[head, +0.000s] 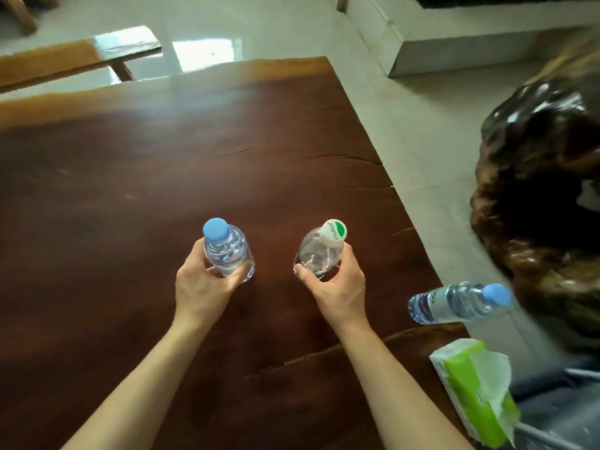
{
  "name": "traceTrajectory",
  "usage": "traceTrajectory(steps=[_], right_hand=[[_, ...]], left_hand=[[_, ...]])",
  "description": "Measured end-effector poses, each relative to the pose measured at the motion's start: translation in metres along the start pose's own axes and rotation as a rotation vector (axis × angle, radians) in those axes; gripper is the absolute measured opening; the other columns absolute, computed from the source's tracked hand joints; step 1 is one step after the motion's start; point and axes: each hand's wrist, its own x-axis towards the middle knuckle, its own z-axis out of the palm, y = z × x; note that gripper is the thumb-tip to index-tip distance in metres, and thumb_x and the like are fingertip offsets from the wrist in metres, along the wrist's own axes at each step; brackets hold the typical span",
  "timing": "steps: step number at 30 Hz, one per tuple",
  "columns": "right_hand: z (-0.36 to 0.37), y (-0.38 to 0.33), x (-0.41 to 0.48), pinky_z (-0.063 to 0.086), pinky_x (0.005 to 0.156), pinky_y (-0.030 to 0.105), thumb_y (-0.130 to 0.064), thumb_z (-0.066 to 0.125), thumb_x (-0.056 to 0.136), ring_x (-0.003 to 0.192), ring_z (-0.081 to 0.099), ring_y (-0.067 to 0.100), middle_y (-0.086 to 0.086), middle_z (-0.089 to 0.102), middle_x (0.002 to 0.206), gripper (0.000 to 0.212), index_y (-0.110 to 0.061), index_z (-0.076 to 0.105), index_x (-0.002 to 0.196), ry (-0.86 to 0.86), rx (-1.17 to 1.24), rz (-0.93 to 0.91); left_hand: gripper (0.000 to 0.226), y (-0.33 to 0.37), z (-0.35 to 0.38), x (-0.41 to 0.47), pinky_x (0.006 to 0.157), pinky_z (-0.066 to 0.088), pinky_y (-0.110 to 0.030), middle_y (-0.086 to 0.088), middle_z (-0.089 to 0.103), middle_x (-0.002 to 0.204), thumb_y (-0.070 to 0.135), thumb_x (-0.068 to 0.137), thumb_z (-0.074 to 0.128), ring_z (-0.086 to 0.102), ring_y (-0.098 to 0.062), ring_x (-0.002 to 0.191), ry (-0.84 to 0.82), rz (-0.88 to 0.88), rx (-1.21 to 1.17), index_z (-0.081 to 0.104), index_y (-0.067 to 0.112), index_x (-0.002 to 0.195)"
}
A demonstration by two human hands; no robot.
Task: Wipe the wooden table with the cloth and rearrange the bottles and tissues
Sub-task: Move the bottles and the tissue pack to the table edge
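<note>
Gripping bottles [227, 251] mid-table [130, 190] (edges clear) — hands [201, 287].

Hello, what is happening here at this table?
A person stands two water bottles on the wooden table. The left hand holds the blue-capped bottle; the right hand holds the white-capped bottle. Another blue-capped bottle and a green tissue pack sit at the table's right edge. No cloth is visible.

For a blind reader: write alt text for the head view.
Each hand grips a water bottle standing on the table: left hand a blue-capped one, right hand a white-capped one. A third bottle and tissues sit at the right edge.
</note>
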Motion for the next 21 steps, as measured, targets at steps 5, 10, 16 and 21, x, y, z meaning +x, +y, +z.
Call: traceTrajectory(steps=[5,10,16,21], right_hand=[[-0.047,0.029,0.011,0.032,0.082,-0.011,-0.039,0.086,0.077,0.105,0.055,-0.004,-0.007,0.061,0.121,0.068,-0.018,0.054,0.132,0.246,0.038,0.11],[-0.069,0.056,0.02,0.035,0.084,-0.008,-0.034,0.086,0.078,0.113,0.06,0.01,0.002,0.065,0.127,0.067,-0.014,0.054,0.135,0.46,0.098,0.207],[-0.073,0.071,0.034,0.03,0.086,-0.01,-0.026,0.086,0.079,0.12,0.059,0.016,0.009,0.062,0.133,0.072,-0.007,0.052,0.139,0.624,0.166,0.277],[-0.076,0.075,0.045,0.029,0.098,-0.002,-0.023,0.087,0.078,0.124,0.059,0.03,0.018,0.062,0.134,0.074,0.002,0.051,0.138,0.7,0.126,0.295]], left_hand=[[0.054,0.048,0.07,0.024,0.083,0.061,-0.04,0.01,0.074,0.102,0.027,0.068,0.09,0.075,-0.013,0.086,-0.167,0.07,-0.078,0.061,0.032,0.113],[0.051,0.096,0.139,0.039,0.086,0.06,-0.043,0.01,0.073,0.102,0.028,0.071,0.088,0.073,-0.014,0.091,-0.296,0.164,-0.107,0.062,0.027,0.114],[0.06,0.14,0.207,0.048,0.09,0.057,-0.043,0.01,0.072,0.107,0.031,0.07,0.087,0.07,-0.012,0.1,-0.436,0.267,-0.079,0.06,0.025,0.123],[0.06,0.152,0.239,0.05,0.089,0.058,-0.043,0.012,0.073,0.106,0.034,0.068,0.086,0.07,-0.01,0.099,-0.5,0.267,-0.054,0.06,0.027,0.121]])
